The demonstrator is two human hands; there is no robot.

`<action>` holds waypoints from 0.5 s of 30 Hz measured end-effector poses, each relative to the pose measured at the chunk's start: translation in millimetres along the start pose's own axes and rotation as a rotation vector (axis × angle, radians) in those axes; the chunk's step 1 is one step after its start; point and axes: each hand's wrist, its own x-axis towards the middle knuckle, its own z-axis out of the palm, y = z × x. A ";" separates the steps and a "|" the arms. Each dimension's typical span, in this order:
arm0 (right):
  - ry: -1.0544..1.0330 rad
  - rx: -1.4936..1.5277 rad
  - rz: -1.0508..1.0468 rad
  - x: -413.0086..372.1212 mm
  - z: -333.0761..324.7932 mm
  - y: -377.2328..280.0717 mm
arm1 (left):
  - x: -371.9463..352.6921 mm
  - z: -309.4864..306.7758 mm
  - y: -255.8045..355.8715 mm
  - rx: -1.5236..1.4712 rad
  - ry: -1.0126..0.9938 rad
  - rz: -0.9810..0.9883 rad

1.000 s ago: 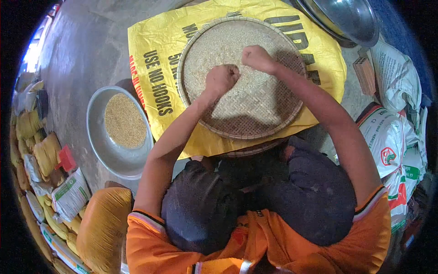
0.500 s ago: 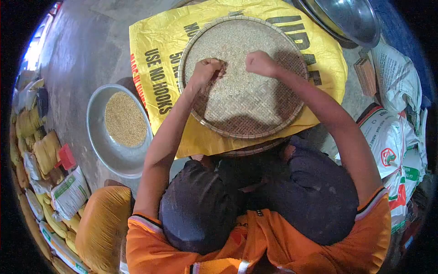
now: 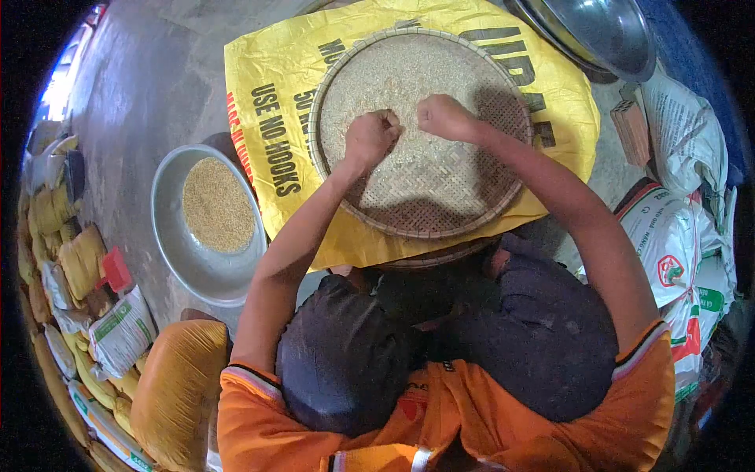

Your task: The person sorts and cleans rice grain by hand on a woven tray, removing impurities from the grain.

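Note:
A round woven tray [image 3: 487, 206] lies on a yellow printed sack [image 3: 275, 59], with pale grain [image 3: 409, 67] spread over its upper and middle part. Over the grain, left of the tray's centre, my left hand [image 3: 373, 137] is curled closed; whatever its fingers hold is too small to make out. My right hand [image 3: 445, 117] is a closed fist just to the right, a small gap from the left one, and its contents are hidden. Bare weave shows in the tray's lower part.
At the left stands a metal basin [image 3: 169, 259] with golden grain [image 3: 219, 206]. Metal bowls [image 3: 609, 35] sit at the top right, above a brick [image 3: 630, 132] and white sacks [image 3: 657, 236]. A stuffed yellow sack [image 3: 177, 385] and a red scoop [image 3: 116, 270] are lower left.
My left hand has moved right and slightly down over the grain, closer to my right hand. My right hand has shifted slightly left and upward.

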 end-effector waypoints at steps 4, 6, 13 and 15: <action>-0.080 0.198 0.167 3.2 -19.7 -1.4 | 6.3 1.2 -11.6 -0.132 0.035 0.006; -0.088 0.256 0.197 2.8 -32.7 -8.2 | 5.0 -8.8 -4.4 -0.374 0.013 -0.038; -0.040 0.130 0.057 -1.7 0.8 -8.4 | 17.2 -31.5 -4.5 -0.741 -0.127 -0.273; 0.007 0.060 0.009 -0.3 -3.3 -11.3 | 17.6 -33.4 -5.2 -0.688 -0.196 -0.255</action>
